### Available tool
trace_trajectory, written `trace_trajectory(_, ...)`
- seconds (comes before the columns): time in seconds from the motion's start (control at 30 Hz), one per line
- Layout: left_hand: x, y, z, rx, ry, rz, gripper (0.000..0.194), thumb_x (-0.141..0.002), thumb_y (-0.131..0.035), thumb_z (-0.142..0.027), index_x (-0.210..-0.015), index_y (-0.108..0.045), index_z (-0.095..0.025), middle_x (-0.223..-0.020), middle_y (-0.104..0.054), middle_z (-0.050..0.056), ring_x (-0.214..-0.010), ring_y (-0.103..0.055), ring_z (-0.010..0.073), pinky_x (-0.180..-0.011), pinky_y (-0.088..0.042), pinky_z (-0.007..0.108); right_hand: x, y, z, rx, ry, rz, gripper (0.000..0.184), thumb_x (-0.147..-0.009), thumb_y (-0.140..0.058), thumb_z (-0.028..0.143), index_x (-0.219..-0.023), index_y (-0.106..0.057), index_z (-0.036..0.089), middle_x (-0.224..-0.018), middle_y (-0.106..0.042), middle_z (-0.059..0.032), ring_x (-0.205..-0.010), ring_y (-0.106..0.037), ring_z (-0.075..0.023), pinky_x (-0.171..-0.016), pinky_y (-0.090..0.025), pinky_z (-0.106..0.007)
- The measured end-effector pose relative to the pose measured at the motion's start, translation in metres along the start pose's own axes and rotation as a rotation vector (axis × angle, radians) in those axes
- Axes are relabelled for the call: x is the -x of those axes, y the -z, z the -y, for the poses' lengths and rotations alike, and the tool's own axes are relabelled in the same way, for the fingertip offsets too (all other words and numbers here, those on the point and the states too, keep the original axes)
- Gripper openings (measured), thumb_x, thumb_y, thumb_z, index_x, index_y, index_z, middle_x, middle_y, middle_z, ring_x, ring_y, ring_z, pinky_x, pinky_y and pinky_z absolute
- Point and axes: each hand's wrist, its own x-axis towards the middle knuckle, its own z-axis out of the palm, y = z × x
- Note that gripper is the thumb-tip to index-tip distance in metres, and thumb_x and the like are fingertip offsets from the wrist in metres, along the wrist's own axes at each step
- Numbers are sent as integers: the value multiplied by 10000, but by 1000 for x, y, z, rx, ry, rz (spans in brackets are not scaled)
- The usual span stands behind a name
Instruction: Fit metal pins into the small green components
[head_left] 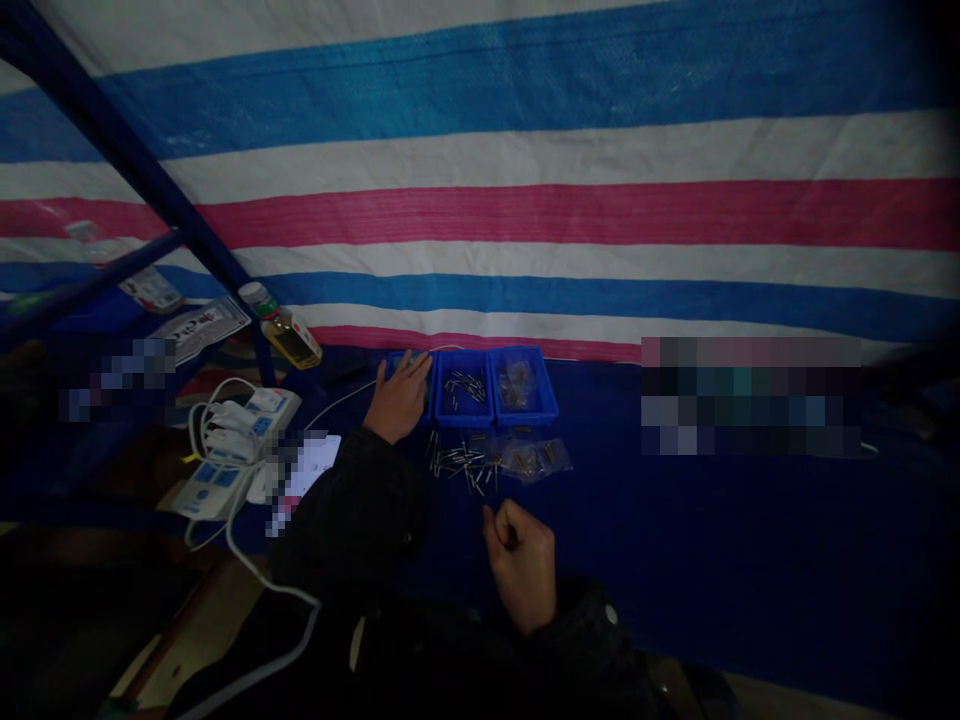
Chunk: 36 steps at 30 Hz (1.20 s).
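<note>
My left hand (400, 396) reaches forward into the leftmost of three small blue trays (429, 412), fingers stretched out over it. The middle blue tray (465, 390) holds several small metal pins. The right tray (523, 386) holds a clear bag of small parts. My right hand (520, 563) rests nearer me on the dark blue cloth (675, 540), fingers curled into a loose fist; what it holds, if anything, I cannot make out. Loose metal pins (459, 462) lie scattered between the trays and my right hand, beside a clear plastic bag (534, 457).
White power strips (232, 440) with cables lie at the left, with a small yellow bottle (289, 332) behind them. A dark blue metal frame (135, 170) slants across the left. A striped tarp (525, 200) hangs behind the work surface.
</note>
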Motion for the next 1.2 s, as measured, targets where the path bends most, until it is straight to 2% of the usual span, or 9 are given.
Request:
trace_trajectory(0.1,14,16,-8,126,-26,-190,411,-1022,-437,-228,-1418,-544,-204,-1522,-527,90,-1455,-404,268,-1203,-299,511,-1,0,1,7,-24,-18,400,-957,-520,267,-640,-279,225,-593,-289,78,-527,-302,-94,-541,-266,-251)
trace_trajectory(0.17,32,24,-16,210,-4,-317,316,-1017,-489,-280,-1280,-647,-208,-1327,-663,92,-1284,-565,244,-1119,-427,425,-2,0,2,0,-37,-12,403,-958,-520,276,-637,-282,224,-593,-288,78,-529,-307,-96,-543,-266,-251)
trace_trajectory(0.23,53,27,-23,254,36,-347,227,-1002,-531,-303,-1097,-719,-219,-1102,-736,69,-1084,-658,230,-1013,-500,377,-2,0,3,-14,-49,2,407,-959,-522,282,-635,-283,224,-591,-285,78,-529,-308,-96,-544,-266,-250)
trace_trajectory(0.33,80,20,-29,273,93,-228,196,-987,-555,-299,-1012,-738,-234,-949,-753,32,-877,-701,192,-871,-534,310,-3,0,2,-29,-62,29,412,-956,-528,283,-633,-280,224,-587,-280,80,-524,-302,-95,-538,-260,-251)
trace_trajectory(0.4,90,12,-31,245,129,-142,188,-980,-563,-300,-1010,-742,-249,-953,-762,18,-882,-708,188,-871,-521,299,-3,0,1,-27,-63,44,414,-949,-535,279,-631,-274,225,-580,-274,82,-519,-293,-94,-534,-250,-253)
trace_trajectory(0.6,88,-3,-32,134,235,79,169,-943,-602,-354,-984,-752,-288,-943,-758,-3,-863,-701,190,-724,-487,274,-4,1,0,-30,-59,32,407,-929,-541,268,-628,-270,227,-571,-272,88,-509,-289,-89,-526,-253,-248)
trace_trajectory(0.83,83,-1,-30,82,303,141,151,-923,-601,-361,-913,-728,-279,-933,-764,12,-861,-700,214,-644,-450,275,-6,3,4,-36,-53,35,383,-910,-547,243,-616,-302,225,-571,-316,84,-506,-304,-85,-513,-259,-243)
trace_trajectory(1.03,82,5,-22,7,297,295,125,-909,-601,-280,-893,-718,-240,-937,-766,60,-891,-710,247,-677,-480,294,-5,1,-2,-55,-47,40,395,-921,-555,267,-614,-310,226,-565,-291,87,-507,-291,-87,-504,-247,-243)
trace_trajectory(1.2,88,8,-22,11,223,232,119,-935,-551,-211,-866,-647,-205,-932,-715,77,-939,-663,244,-778,-497,326,-4,0,-2,-91,-75,22,398,-928,-573,303,-629,-321,228,-575,-296,90,-512,-291,-89,-518,-270,-239)
